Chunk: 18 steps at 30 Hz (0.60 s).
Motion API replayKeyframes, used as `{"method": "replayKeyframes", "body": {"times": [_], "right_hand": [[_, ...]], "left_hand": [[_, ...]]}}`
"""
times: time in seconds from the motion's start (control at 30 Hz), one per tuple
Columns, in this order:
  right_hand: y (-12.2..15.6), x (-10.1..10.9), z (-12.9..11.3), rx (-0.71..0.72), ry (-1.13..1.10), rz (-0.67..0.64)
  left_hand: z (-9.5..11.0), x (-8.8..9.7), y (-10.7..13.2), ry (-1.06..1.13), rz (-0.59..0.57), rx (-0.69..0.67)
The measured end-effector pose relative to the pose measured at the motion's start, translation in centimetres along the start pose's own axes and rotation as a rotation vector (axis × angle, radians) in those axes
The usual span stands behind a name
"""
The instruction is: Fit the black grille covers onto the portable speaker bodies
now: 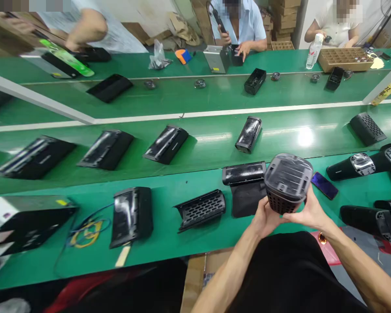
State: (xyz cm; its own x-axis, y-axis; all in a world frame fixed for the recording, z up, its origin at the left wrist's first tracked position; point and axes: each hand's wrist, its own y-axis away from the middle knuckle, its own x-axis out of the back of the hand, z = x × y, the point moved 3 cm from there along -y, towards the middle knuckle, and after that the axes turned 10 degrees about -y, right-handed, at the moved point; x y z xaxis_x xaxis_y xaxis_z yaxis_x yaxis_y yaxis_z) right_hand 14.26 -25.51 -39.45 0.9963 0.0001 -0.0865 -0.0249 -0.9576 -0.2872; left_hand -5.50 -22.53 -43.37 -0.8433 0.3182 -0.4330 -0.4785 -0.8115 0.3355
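Observation:
Between both hands I hold a black speaker housing [288,176] above the near bench, its smooth ribbed end facing up and perforated grille below. My left hand [267,217] grips its lower left side. My right hand [309,212] wraps its lower right side, thumb across the front. Just left of it, a black grille piece [243,172] lies on the bench above a flat dark sheet [247,201]. Further left rests an open, curved perforated shell [202,208]. A phone [325,185] lies to the right of my right hand.
Several black housings [167,144] lie along the green conveyor [211,148]. More black parts [352,167] crowd the right end of my bench. At left are another housing [132,215], coiled cables [89,230] and a boxy device [29,221]. Co-workers sit across the line.

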Motion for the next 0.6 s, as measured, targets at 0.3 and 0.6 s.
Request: {"method": "replayKeyframes", "body": {"times": [0.3, 0.6], "right_hand": [[1.0, 2.9, -0.8, -0.252, 0.704, -0.454], [8.1, 4.7, 5.2, -0.453, 0.059, -0.117]], "left_hand": [[6.0, 2.2, 2.4, -0.750, 0.075, -0.268], [0.9, 3.6, 6.0, -0.493, 0.347, -0.196]]}}
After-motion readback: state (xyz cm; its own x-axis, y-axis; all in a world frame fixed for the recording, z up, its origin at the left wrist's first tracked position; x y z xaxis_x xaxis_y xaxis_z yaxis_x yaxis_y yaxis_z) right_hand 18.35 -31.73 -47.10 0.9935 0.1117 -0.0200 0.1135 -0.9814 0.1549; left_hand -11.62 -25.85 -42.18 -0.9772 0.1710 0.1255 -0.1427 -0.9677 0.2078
